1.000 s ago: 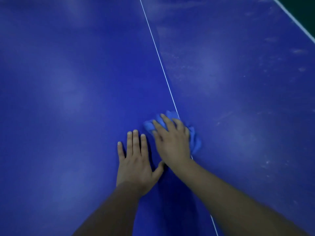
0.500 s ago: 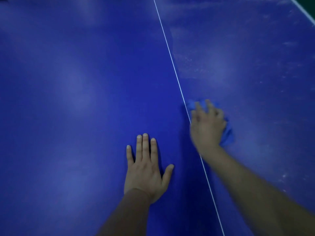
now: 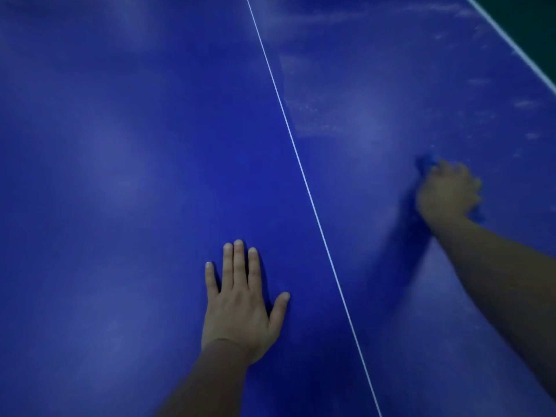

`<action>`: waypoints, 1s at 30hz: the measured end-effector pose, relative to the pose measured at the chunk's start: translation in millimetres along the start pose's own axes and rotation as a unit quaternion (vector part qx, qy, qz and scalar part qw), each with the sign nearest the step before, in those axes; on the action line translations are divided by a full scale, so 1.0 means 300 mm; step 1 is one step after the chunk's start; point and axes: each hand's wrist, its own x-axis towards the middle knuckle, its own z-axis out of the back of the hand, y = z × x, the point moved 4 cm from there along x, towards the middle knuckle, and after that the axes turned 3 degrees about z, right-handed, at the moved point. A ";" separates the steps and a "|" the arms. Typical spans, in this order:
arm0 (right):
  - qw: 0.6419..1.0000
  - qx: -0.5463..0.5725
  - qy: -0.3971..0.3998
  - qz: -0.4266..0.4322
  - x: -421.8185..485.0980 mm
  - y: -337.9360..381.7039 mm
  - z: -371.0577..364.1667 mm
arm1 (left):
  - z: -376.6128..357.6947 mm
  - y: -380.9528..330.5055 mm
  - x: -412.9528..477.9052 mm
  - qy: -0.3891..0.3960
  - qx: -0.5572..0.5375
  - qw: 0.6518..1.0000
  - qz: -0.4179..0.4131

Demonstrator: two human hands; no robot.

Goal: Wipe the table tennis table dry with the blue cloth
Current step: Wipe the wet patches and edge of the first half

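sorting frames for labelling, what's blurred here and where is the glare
Head view: the right hand and the blue cloth under it are motion-blurred; the left hand lies sharp and flat on the table; lighting is dim, with soft pale reflections left of the white centre line and whitish streaks right of it.

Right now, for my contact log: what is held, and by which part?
The right hand grips the bunched blue cloth over its middle; the left hand, flat on the table, holds nothing.
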 end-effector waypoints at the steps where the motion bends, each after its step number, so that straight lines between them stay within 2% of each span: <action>1: 0.999 0.011 0.011 -0.050 -0.001 -0.106 0.036 | 0.001 0.000 -0.001 -0.001 0.000 1.000 -0.001; 3: 0.997 0.038 -0.005 -0.074 -0.048 -0.185 0.075 | 0.004 0.001 0.000 -0.001 0.000 1.000 -0.002; 4: 0.997 0.058 -0.034 -0.033 -0.099 -0.150 0.083 | 0.003 0.002 0.000 -0.002 0.003 1.000 0.000; 7: 0.976 0.101 -0.094 0.168 -0.372 0.126 0.085 | 0.002 0.003 0.001 0.003 0.005 1.000 0.002; 10: 0.942 0.066 -0.029 0.327 -0.756 0.410 0.032 | 0.002 0.004 0.003 -0.002 0.006 1.000 0.003; 12: 0.924 0.066 0.017 0.376 -0.891 0.473 0.005 | 0.001 0.001 0.005 -0.007 0.010 1.000 0.003; 14: 0.925 0.056 0.021 0.375 -0.816 0.414 -0.008 | -0.002 -0.001 0.007 -0.010 0.007 1.000 0.002; 16: 0.946 -0.002 0.010 0.323 -0.633 0.253 -0.016 | -0.004 -0.001 0.004 -0.007 0.007 1.000 0.001; 18: 0.978 -0.049 -0.021 0.201 -0.403 0.025 0.005 | -0.001 -0.002 0.003 -0.008 0.010 1.000 0.003; 20: 0.997 -0.039 -0.016 0.058 -0.214 -0.228 0.064 | -0.001 -0.004 0.001 -0.006 0.009 1.000 0.004; 22: 0.998 -0.012 -0.003 -0.056 -0.143 -0.400 0.151 | 0.001 -0.003 0.001 -0.009 -0.002 1.000 0.004; 23: 0.997 -0.006 -0.006 -0.080 -0.143 -0.428 0.179 | 0.003 -0.003 0.001 -0.006 -0.004 1.000 0.005; 25: 0.998 0.018 -0.042 -0.032 -0.180 -0.354 0.190 | 0.003 -0.005 0.000 0.002 -0.001 1.000 0.009; 27: 0.992 0.059 -0.055 0.098 -0.250 -0.171 0.146 | 0.006 -0.006 -0.001 0.009 0.000 1.000 0.013; 28: 0.985 0.068 -0.033 0.153 -0.288 -0.069 0.106 | 0.008 -0.007 -0.002 0.011 0.001 1.000 0.014; 30: 0.977 0.059 0.024 0.202 -0.358 0.121 0.032 | 0.012 -0.008 -0.005 0.012 -0.002 1.000 0.016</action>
